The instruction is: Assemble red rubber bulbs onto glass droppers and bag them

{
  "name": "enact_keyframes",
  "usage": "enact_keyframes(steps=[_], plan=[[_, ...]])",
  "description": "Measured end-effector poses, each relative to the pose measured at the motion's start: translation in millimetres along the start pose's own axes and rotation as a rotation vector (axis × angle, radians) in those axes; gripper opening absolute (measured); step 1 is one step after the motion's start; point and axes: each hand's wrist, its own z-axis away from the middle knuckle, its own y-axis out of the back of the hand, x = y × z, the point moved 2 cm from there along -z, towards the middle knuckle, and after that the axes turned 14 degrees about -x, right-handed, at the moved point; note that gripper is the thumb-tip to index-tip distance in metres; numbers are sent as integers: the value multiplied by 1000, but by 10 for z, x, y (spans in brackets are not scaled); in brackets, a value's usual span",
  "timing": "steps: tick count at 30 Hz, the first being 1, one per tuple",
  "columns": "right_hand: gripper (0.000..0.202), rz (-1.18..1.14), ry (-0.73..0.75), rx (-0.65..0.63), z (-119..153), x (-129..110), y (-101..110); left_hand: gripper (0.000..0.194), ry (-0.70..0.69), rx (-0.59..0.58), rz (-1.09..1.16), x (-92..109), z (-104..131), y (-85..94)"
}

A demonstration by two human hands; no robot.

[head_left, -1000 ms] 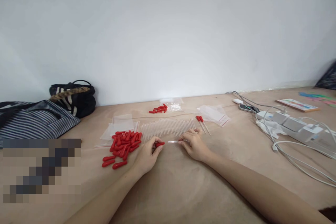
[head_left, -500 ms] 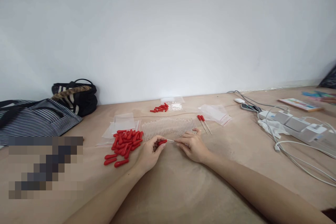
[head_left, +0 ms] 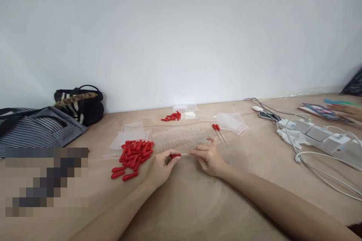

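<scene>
Between finger and thumb my left hand point(head_left: 160, 166) pinches a red rubber dropper bulb point(head_left: 175, 155). Opposite it, my right hand point(head_left: 208, 158) is closed on a thin glass dropper tube point(head_left: 184, 154), whose left end meets the bulb's mouth; how deep it sits in the bulb I cannot tell. Left of my hands lies a pile of red bulbs point(head_left: 135, 152). Just beyond my hands stretches a row of clear glass tubes point(head_left: 181, 136). Two droppers with red bulbs point(head_left: 217, 128) lie side by side to the right of that row.
Smaller red bulbs point(head_left: 172, 116) lie near the wall beside a clear bag point(head_left: 190, 114). More plastic bags point(head_left: 230, 121) rest on the table. At right are a power strip with chargers point(head_left: 316, 132), cables, and another person's hand point(head_left: 346, 112). A striped bag point(head_left: 65, 124) lies left.
My hands stay close together with the bulb and tube, which now lie more level. At far right, the other person's hand has come further in, and a dark-edged sheet now lies over the board.
</scene>
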Motion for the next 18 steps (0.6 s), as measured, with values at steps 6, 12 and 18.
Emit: enact_keyframes(steps=[6,12,18], plan=[[30,11,25,40,15,-28,23,14,4,-8,125,10,0,-21],[29,-22,-9,63,25,-50,6,14,56,12,280,44,-12,-54],[25,-81,-10,79,18,-57,27,14,80,7,381,48,-20,-53]])
